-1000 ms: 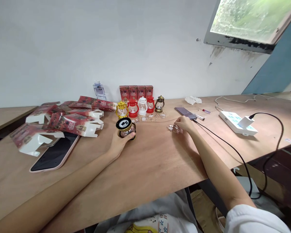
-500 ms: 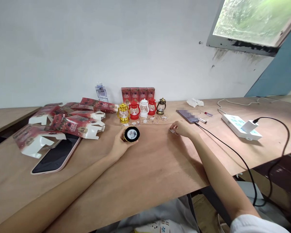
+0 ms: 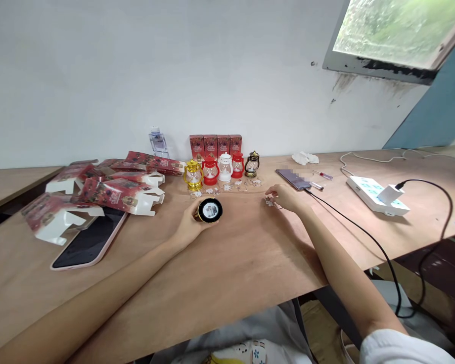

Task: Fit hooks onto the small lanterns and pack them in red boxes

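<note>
**One hand grips a small lantern, the other reaches to thin metallic-looking pieces**

The lantern is above the middle of a brown tabletop, tipped so its round black base, with a pale disc at the centre, faces the viewer; most of its body is hidden. The left hand wraps around its side, fingers closed on it.

To the right, well apart from the lantern, the right hand is down at the pieces. Its thumb and forefinger are narrow, with the pieces at and just beyond the tips; whether one is pinched cannot be told. The step in hand appears to be picking out a piece while the lantern is held ready. The next move seems to call for a light, precise pinch and a steady left grip.

Beyond the hands stand five more lanterns: gold, red, white, red again and dark bronze. Small pieces lie before them; four red boxes stand behind. Farther left, opened cartons partly cover a phone. Farther right is a white power strip.
</note>
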The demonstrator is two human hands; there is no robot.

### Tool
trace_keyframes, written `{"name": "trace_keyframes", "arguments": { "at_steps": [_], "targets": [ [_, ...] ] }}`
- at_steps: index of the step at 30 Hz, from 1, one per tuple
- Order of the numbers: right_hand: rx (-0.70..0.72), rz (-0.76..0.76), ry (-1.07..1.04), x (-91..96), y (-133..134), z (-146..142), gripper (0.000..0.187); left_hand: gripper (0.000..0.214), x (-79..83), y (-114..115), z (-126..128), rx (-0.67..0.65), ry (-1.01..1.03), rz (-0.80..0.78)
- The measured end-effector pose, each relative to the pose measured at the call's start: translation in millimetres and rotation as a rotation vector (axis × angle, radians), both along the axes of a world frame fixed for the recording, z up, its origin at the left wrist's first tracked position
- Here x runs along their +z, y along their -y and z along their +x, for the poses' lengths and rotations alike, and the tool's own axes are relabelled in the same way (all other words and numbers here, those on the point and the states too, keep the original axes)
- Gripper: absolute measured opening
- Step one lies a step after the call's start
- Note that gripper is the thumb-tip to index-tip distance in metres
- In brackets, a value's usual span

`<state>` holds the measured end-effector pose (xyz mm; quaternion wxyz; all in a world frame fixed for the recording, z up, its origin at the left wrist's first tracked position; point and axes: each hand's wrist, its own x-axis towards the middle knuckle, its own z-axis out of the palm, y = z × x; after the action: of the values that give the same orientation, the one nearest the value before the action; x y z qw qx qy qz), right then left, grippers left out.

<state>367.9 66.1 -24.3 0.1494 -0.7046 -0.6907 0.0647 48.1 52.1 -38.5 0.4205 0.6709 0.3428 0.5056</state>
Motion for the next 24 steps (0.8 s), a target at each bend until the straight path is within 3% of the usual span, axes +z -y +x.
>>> {"name": "trace_keyframes", "arguments": {
  "at_steps": [6, 21, 24],
  "targets": [
    [-0.014, 0.004, -0.041, -2.4, -0.1, 8.3, 0.025, 0.047, 3.9, 2.9, 0.2, -0.031, -0.015, 0.006],
    [0.01, 0.028, -0.052, -3.2, 0.8, 5.6, 0.023, 0.046, 2.7, 2.2, 0.3, -0.044, -0.043, 0.042],
    [0.013, 0.13, -0.088, -0.6, 0.9, -3.9, 0.018, 0.046, 2.0, 2.4, 0.3, -0.035, -0.043, 0.051]
  ]
}}
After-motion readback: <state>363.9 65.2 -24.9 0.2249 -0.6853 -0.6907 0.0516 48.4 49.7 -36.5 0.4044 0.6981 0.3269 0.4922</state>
